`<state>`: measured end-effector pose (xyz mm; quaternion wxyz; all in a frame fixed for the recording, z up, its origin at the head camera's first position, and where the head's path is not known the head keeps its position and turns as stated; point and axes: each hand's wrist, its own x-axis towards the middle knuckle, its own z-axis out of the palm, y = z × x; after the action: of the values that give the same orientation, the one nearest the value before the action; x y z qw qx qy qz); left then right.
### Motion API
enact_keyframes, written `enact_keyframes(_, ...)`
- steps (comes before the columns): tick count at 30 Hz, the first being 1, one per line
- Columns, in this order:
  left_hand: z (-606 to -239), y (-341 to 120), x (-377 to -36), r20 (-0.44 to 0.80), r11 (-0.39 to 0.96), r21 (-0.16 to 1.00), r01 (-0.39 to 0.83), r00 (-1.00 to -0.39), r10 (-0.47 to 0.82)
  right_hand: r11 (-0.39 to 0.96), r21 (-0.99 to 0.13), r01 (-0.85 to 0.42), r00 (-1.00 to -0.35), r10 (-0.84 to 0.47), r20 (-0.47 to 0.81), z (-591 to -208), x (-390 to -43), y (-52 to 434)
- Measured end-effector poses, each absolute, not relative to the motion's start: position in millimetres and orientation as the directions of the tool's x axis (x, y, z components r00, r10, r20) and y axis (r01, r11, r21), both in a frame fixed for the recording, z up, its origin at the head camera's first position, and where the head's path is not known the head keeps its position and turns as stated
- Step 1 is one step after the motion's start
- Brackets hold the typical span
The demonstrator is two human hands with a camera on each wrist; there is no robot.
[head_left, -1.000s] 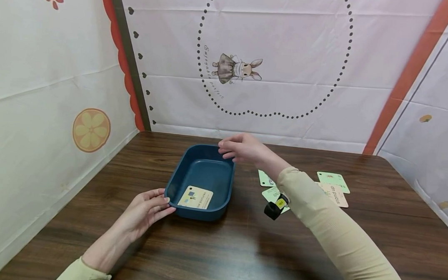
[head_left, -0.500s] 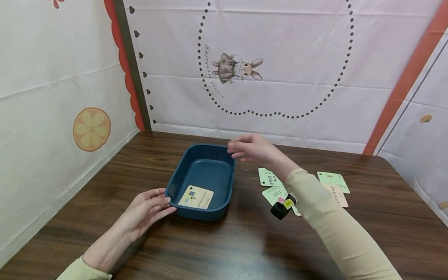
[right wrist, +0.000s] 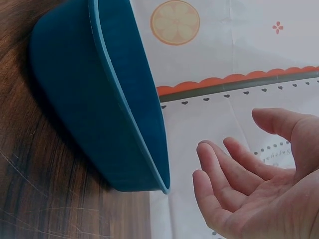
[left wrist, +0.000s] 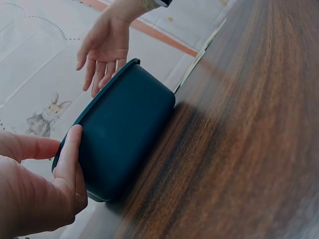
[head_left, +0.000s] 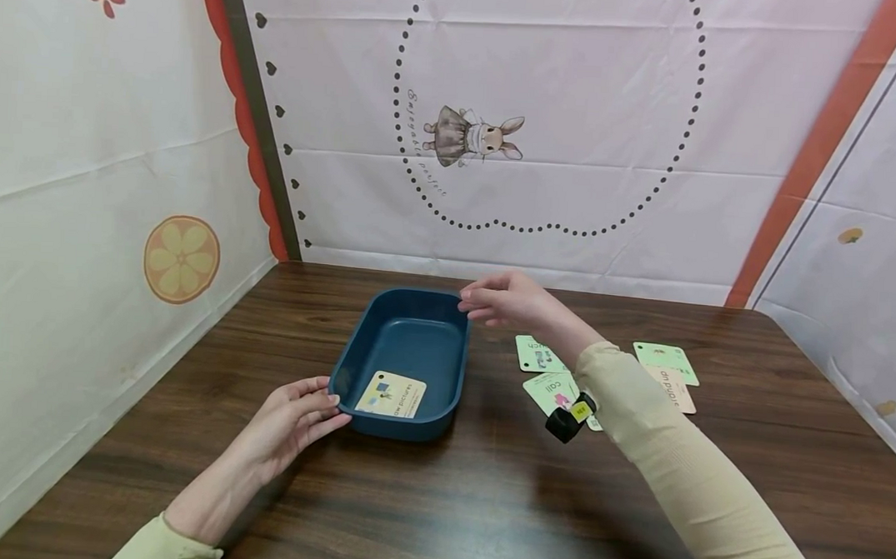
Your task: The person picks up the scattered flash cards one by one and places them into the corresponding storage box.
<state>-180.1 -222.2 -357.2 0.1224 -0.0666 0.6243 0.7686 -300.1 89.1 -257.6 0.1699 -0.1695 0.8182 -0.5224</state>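
A dark blue rectangular bin (head_left: pixel 415 345) sits on the wooden table, with one cream flashcard (head_left: pixel 392 394) lying inside at its near end. My left hand (head_left: pixel 287 427) pinches the bin's near left corner, thumb and fingers on either side of the rim (left wrist: pixel 94 103). Beside the far right corner, my right hand (head_left: pixel 509 300) hovers with nothing in it, fingers loosely bent and spread from the thumb. The right wrist view shows its bare palm (right wrist: pixel 264 199) a little away from the bin's wall (right wrist: pixel 84 99).
Right of the bin, green flashcards (head_left: pixel 540 357) lie under the right forearm, including a "call" card (head_left: pixel 548 391). Farther right are another green card (head_left: pixel 665 361) and a pinkish "stand up" card (head_left: pixel 679 394). A printed cloth (head_left: pixel 575 110) stands behind the table.
My right hand has moved right, from over the bin's far right corner to just beside it, and the forearm uncovers more of the green cards. The left hand and bin stay put.
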Motion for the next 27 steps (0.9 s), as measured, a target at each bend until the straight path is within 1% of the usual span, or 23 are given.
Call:
enact_keyframes(10,-357.3,-222.4,-180.0,-0.255,-0.199,0.941,-0.272,-0.961,0.104,0.386,-0.916,-0.108,-0.884,-0.458,-0.089,-261.9,-298.8,92.3)
enact_keyframes(27,-357.3,-222.3,-180.2,-0.25,-0.192,0.944,-0.266,-0.962,0.106,0.431,-0.897,-0.095,-0.902,-0.419,-0.105,-267.9,-301.4,102.6)
